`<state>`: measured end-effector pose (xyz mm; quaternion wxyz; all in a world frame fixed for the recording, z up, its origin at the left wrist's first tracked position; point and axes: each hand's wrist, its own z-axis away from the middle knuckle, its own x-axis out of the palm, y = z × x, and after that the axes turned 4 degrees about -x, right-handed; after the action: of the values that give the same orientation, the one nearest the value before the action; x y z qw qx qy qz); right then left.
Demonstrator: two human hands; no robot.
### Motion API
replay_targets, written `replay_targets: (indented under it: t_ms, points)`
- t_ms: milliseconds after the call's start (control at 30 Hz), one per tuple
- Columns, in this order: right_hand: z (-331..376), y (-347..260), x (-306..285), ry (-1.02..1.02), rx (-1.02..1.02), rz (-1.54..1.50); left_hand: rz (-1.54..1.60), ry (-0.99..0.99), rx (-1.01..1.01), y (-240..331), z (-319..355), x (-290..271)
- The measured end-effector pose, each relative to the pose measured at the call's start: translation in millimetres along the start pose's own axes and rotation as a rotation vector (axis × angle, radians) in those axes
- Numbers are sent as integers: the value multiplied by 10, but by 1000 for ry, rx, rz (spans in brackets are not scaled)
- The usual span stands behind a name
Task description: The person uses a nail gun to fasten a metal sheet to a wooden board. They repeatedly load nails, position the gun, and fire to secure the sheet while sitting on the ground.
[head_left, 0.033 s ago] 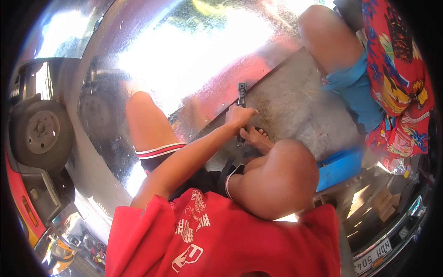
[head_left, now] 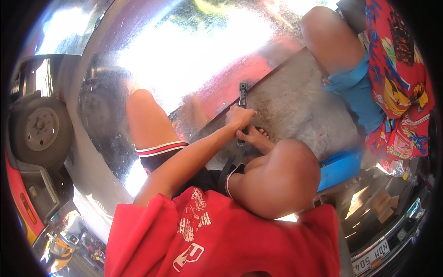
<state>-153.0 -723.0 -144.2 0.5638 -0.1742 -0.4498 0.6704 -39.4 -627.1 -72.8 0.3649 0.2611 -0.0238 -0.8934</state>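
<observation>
My left hand point(head_left: 239, 117) is wrapped round a long dark bar-like tool point(head_left: 242, 96), held lengthwise away from me. Its far end is squarish with a hole, and its near end shows below my fist. I cannot make out the kind of tool. What looks like a bare foot point(head_left: 254, 137) rests close beside the near end, partly behind my raised right knee. Below the fist lies a grey sheet point(head_left: 295, 92) with worn, stained patches. My right hand and forearm do not show; the knee and red sleeve cover that side.
Another person in blue shorts point(head_left: 355, 90) and a red patterned shirt point(head_left: 399, 69) sits at the right. A blue object point(head_left: 340, 169) lies near my right knee. A vehicle wheel point(head_left: 42, 127) stands at left. A cardboard box point(head_left: 384, 205) and a vehicle front are at lower right.
The tool's far end has shifted very slightly to the right, and the tool looks turned a little in my left hand. My arm position is nearly the same.
</observation>
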Motion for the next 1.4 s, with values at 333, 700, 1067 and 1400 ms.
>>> replay_targets:
  t_ms: [333,700,1067,1400]
  points:
    - [-3,-266,90,56,96,240,162,-19,-50,16,76,8]
    - [-189,390,251,171,153,316,7,126,18,-46,42,67]
    - [-403,1304,406,581,-40,499,16,423,106,-33,-29,496]
    - [180,-277,168,332,-230,399,337,107,412,-338,-57,-516]
